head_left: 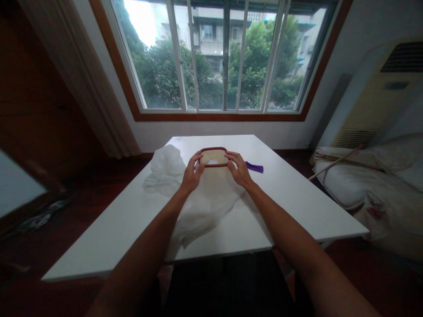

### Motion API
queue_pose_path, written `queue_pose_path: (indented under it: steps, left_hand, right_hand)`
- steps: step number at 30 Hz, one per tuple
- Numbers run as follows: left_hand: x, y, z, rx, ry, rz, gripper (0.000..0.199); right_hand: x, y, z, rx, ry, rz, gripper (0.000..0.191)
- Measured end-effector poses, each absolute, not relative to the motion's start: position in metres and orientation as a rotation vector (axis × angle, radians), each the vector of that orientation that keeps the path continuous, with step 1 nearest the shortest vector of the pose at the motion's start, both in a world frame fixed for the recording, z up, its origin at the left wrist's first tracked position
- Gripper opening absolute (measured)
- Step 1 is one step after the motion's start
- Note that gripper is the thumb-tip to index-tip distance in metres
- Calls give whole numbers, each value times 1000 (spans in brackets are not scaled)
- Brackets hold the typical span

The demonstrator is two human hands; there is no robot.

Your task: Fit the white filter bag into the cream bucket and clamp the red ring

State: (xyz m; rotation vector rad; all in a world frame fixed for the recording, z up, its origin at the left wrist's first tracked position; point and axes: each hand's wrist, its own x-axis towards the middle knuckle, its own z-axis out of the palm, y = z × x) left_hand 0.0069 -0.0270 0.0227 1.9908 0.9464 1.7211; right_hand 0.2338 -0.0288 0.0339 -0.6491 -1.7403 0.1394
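Note:
A red-brown oval frame (214, 165) with pale fabric stretched across it is held slightly above the white table. My left hand (192, 172) grips its left side, fingers behind and thumb at the lower edge. On the right side, my right hand (238, 169) grips it the same way. Sheer white cloth (208, 202) hangs from the frame and spreads over the table toward the near edge. A bunched part of white cloth (165, 165) lies left of my left hand. Just right of my right hand is a purple strip (254, 167).
The white table (297, 207) stands below a wide window (224, 61). On the right are a covered seat (343, 180) with a thin stick (333, 164) on it and a tall air conditioner (373, 92). A curtain (76, 75) hangs at the left.

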Motion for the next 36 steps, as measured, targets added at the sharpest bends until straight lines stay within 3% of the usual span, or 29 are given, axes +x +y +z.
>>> queue_pose_path:
  steps: [11,21,36]
  left_hand:
    - [14,-45,33,2058,907,1755,34]
    - [19,-32,25,2003,839,1650,50]
    - [18,-25,27,1880,823,1680,57]
  right_hand:
    - [245,-24,38,-685,-1613,273,43]
    - [243,-16,33,-704,-1681,513,63]
    - [240,-8,39,-731,-1563,711,62]
